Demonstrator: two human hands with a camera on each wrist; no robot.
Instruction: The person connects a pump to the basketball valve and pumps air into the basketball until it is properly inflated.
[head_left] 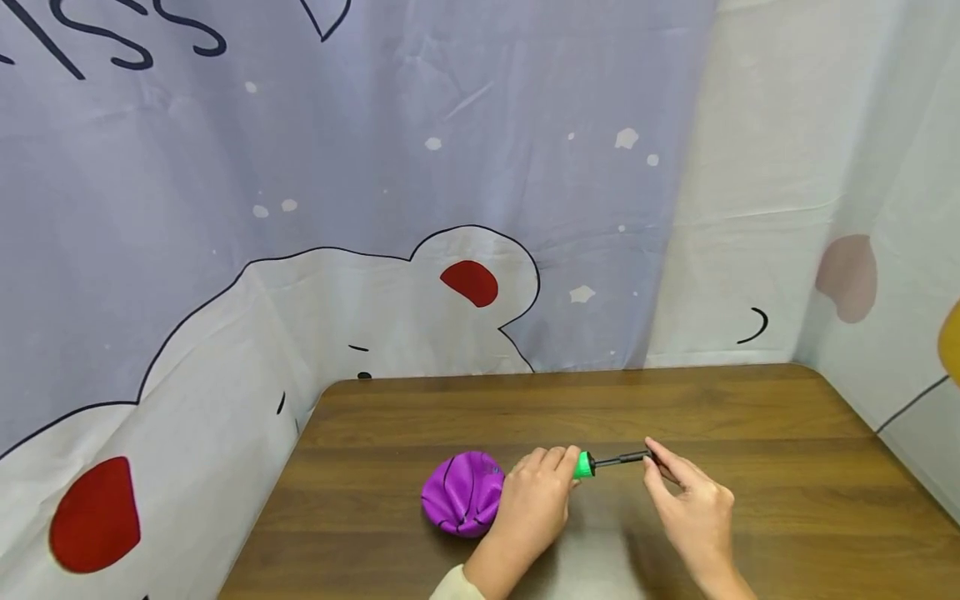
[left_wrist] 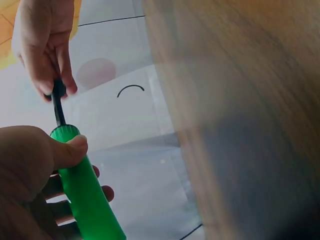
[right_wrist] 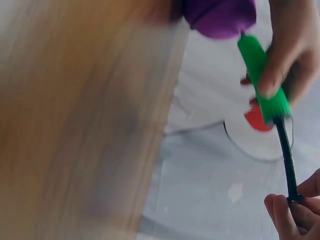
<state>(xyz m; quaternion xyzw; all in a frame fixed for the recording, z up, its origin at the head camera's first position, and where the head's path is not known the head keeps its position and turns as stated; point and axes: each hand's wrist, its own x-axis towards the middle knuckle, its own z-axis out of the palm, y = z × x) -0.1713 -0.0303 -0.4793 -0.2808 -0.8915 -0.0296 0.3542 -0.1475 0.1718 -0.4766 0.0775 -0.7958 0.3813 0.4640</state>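
Note:
A crumpled, partly deflated purple ball (head_left: 463, 494) with black lines sits at the left of the hands. My left hand (head_left: 534, 498) grips the green barrel of a hand pump (left_wrist: 87, 197), thumb near its ribbed collar. In the right wrist view the pump's thin tip meets the ball (right_wrist: 222, 17); how deep it sits cannot be made out. A black rod (head_left: 621, 459) extends from the barrel's other end. At its far end, my right hand (head_left: 693, 512) pinches the small black handle (left_wrist: 58, 89) between thumb and fingers.
Both hands are above a brown wood-grain table (head_left: 375, 433). Behind it hangs a printed cloth (head_left: 585, 208) with cartoon shapes, and more cloth (head_left: 907, 350) hangs along the right side. The table's back edge meets the cloth.

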